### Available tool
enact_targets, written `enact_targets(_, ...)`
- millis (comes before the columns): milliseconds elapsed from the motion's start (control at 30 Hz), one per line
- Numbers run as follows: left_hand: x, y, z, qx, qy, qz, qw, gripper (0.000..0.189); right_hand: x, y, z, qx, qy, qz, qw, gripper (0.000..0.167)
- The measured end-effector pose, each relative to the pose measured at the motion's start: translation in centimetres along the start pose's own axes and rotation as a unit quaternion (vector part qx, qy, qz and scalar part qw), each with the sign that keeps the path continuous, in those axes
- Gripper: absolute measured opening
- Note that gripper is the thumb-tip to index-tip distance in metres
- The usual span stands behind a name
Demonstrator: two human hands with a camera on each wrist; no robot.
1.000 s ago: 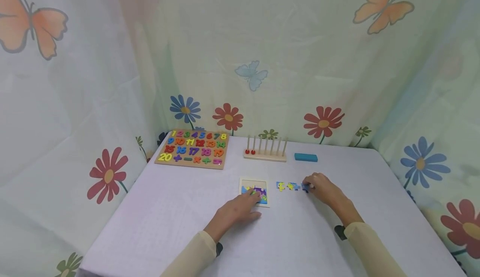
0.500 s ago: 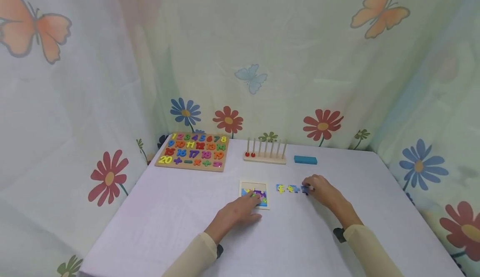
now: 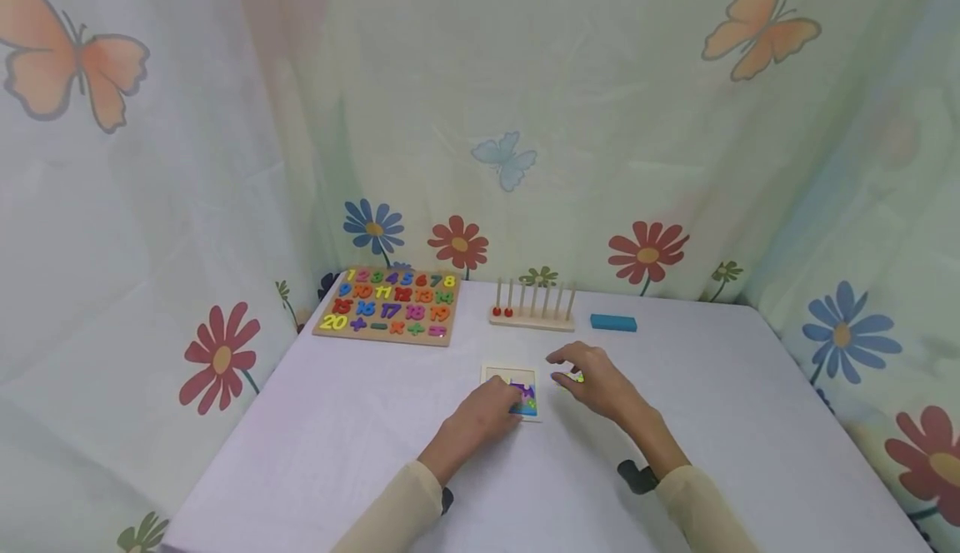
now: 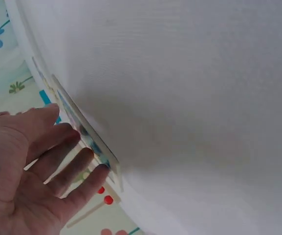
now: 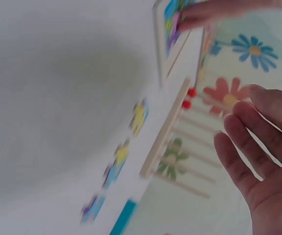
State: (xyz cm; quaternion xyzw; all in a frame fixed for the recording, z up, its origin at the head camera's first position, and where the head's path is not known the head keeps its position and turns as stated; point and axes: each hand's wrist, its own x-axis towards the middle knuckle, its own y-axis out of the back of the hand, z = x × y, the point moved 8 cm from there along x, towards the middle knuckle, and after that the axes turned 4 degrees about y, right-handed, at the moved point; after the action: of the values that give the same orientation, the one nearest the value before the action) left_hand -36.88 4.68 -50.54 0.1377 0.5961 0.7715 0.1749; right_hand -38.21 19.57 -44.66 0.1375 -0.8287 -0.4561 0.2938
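Note:
A small framed jigsaw puzzle (image 3: 531,418) lies on the table, partly filled with purple, blue and green pieces. My left hand (image 3: 474,416) is over its left side; in the left wrist view the bent fingertips touch the puzzle face, holding nothing. To the right of the frame, my right hand (image 3: 597,380) hovers with fingers spread and nothing between them, hiding most of the loose pieces from the head camera. The right wrist view shows a yellow-and-blue jigsaw piece (image 5: 139,117), more yellow and blue pieces (image 5: 115,164), and a blue-and-purple piece (image 5: 93,208) in a row.
Behind the puzzle stands a wooden peg rack (image 3: 532,324) with red beads on its two left pegs. A number board (image 3: 381,337) sits at the back left, a teal block (image 3: 613,322) at the back right. Printed curtains surround the white table.
My right hand has let go of the blue piece at the row's right end, lifted, and moved left toward the frame. My left hand has shifted slightly, fingers more bent over the puzzle.

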Motion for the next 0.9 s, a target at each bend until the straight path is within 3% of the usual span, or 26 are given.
enact_targets(200,-0.8,0.8,-1.5,-0.051,-0.037,0.04,0.9973,0.017,1.3,-2.4,-2.5,0.026,0.046,0.02,0.9984,0.021)
enact_targets(333,-2.3,1.5,-2.6,-0.045,-0.016,0.054,0.9974,0.025,2.1,-3.7,-2.9,0.063,0.046,0.023,0.9966,0.022)
enact_targets(467,-3.3,1.0,-2.8,-0.007,0.008,0.027,0.9996,0.041,2.9,-5.4,-2.8,0.093,0.028,-0.007,0.9952,0.025)
enact_targets(700,-4.1,-0.5,-1.8,0.058,-0.024,-0.009,0.998,0.038,4.0,-8.0,-1.8,0.101,-0.011,-0.053,0.9934,0.027)
enact_targets(900,-4.6,-0.9,-1.7,0.096,-0.025,-0.011,0.995,0.047,4.4,-9.1,-1.4,0.083,-0.034,-0.063,0.994,0.028)
